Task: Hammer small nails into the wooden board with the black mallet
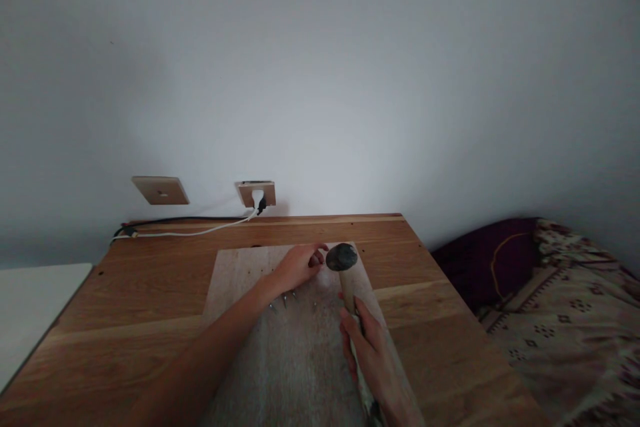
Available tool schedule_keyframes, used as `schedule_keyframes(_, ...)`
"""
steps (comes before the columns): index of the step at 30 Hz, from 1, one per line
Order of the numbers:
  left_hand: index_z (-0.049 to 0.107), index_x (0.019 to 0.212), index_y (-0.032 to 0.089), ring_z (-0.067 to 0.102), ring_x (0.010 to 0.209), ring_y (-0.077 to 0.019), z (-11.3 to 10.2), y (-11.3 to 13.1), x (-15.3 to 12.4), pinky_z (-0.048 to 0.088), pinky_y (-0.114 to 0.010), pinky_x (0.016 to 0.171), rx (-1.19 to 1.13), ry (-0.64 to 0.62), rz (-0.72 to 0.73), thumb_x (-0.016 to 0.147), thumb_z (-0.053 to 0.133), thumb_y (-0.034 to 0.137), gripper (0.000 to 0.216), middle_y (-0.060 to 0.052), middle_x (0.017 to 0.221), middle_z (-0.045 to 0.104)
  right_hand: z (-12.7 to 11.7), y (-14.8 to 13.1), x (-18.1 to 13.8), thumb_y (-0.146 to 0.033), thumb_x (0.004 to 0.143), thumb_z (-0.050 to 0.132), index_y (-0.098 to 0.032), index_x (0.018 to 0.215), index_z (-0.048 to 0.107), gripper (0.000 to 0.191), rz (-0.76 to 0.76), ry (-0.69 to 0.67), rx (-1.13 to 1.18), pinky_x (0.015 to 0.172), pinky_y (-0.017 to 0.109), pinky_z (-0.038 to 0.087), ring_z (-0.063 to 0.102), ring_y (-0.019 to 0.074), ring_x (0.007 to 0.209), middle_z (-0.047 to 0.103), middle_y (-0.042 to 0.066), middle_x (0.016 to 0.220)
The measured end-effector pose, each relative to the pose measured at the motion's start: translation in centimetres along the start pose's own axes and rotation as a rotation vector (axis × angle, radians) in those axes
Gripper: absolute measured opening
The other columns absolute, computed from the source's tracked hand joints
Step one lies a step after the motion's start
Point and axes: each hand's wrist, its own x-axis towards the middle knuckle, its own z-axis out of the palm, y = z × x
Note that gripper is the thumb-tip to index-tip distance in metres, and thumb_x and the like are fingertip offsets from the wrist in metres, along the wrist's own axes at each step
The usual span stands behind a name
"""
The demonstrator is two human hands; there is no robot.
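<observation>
A: Right hand (373, 343) status?
B: Grip closed around the pale handle of a dark, round-headed hammer (342, 257). Handle runs up and slightly left from the grip, head at the far end.

A: Hammer position?
B: Over the right side of a flat, pale, greyish wooden board (305, 360), near its far right corner. Can't tell if the head touches the board.

A: Left hand (300, 265)?
B: Reaches in across the board, fingers curled near its far edge, just left of the hammer head. Grip looks narrow, fingertips bunched. Can't tell if anything is pinched in there; too small and dark.

A: Hardware on the board?
B: Several small, thin, silvery metal nails (285, 301), near side of the left wrist. One sits apart to the right. Upright or lying: can't tell for each. A few tiny dark dots left of the hand too.

A: Under the board?
B: Brown wood-grain table (430, 320), far edge along a plain pale wall (320, 80).

A: Surroundings?
B: White plug (257, 197) in the wall socket, white cable (195, 234) trailing left along the table's far edge. Right of the table: cream patterned fabric (565, 333) beside a dark purple one (480, 247).
</observation>
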Motion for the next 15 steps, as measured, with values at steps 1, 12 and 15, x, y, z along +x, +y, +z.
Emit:
schedule_keyframes(1,0.066,0.121,0.019,0.066,0.069,-0.0147,0.0,0.0,0.0,0.051,-0.026,0.070,-0.008,0.002,-0.002,0.079,0.067,0.009,0.044,-0.001,0.088,0.075,0.2,-0.1,0.1,-0.072,0.086,0.058,-0.021,0.103,0.062,0.054,-0.009,-0.008,-0.019,0.032,0.025,0.033,0.038,0.0125,0.033,0.046,-0.008,0.044)
schedule_keyframes(12,0.064,0.104,0.020,0.066,0.103,-0.0265,-1.8,3.3,-3.8,0.053,-0.036,0.087,0.456,-0.042,0.129,0.082,0.071,0.026,0.024,-0.009,0.113,0.067,0.5,0.4,-0.3,-0.072,0.084,0.059,-0.022,0.088,0.060,0.050,-0.001,0.000,-0.054,0.032,0.026,0.032,0.039,0.0138,0.033,0.044,-0.008,0.043)
schedule_keyframes(15,0.066,0.103,0.018,0.066,0.098,-0.0291,-0.8,5.6,-6.2,0.053,-0.039,0.085,0.677,-0.211,0.250,0.082,0.073,0.035,0.028,-0.010,0.102,0.069,0.2,0.2,-0.7,-0.072,0.082,0.061,-0.022,0.082,0.061,0.050,0.012,0.064,-0.028,0.033,0.026,0.035,0.042,0.0147,0.034,0.046,-0.007,0.043)
